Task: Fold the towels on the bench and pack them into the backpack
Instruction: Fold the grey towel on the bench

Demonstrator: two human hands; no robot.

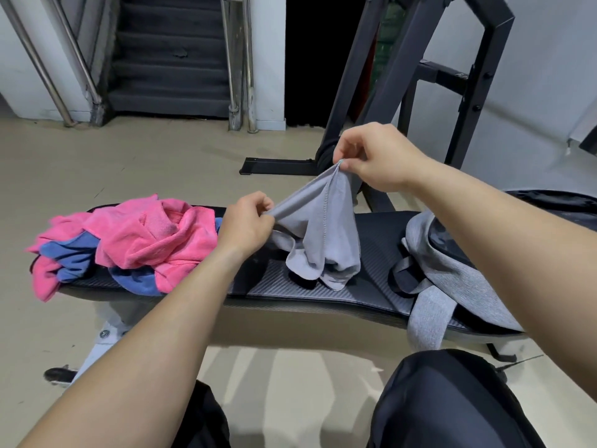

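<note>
A grey towel (318, 231) hangs crumpled above the middle of the black bench (268, 286), its lower end touching the pad. My left hand (247, 223) pinches one edge of it at the left. Higher up, my right hand (378, 156) pinches a corner. On the bench's left end lies a heap of pink towels (155, 237) and blue towels (72, 253), unfolded. The grey backpack (452, 270) lies on the right end of the bench, partly behind my right forearm, with a strap (426, 321) hanging over the front edge.
A black metal gym frame (403, 76) stands behind the bench at the right, its foot on the beige floor. Stairs with steel railings (239, 59) rise at the back left. My knees in dark trousers (445, 399) are at the bottom.
</note>
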